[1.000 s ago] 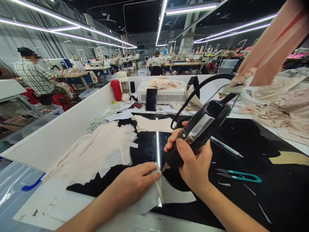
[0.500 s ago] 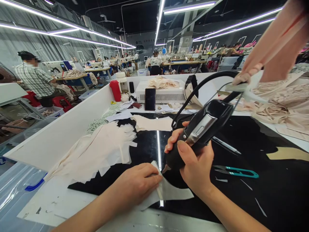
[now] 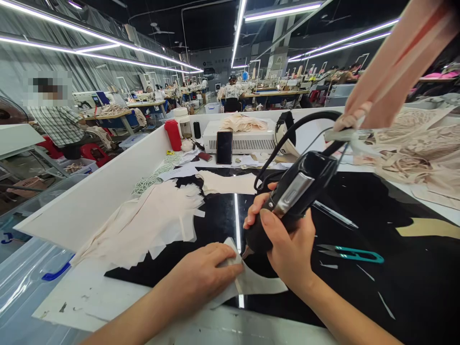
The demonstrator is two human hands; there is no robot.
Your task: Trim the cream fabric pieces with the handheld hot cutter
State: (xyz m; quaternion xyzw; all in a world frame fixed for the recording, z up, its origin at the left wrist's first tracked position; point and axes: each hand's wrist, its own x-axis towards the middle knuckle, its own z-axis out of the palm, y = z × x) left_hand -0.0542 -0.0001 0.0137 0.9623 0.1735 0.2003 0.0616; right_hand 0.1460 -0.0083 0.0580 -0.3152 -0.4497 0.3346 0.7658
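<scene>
- Two hands are ours at the near edge of the black tabletop (image 3: 395, 215).
- Our right hand (image 3: 287, 249) is wrapped tight around the black cutting tool (image 3: 291, 201); its long axis runs from 7 o'clock up to 1 o'clock, tip pointing down toward 7 o'clock, cable looping off the upper end.
- We press our left hand (image 3: 201, 278) flat, fingers together, on the pale fabric piece (image 3: 258, 285), forearm coming in from 7 o'clock.
- We see the tool tip meet that piece just beside our left fingertips.
- At 3 o'clock lie teal snips (image 3: 354, 255); at 10 o'clock, a heap of fabric offcuts (image 3: 151, 223).
</scene>
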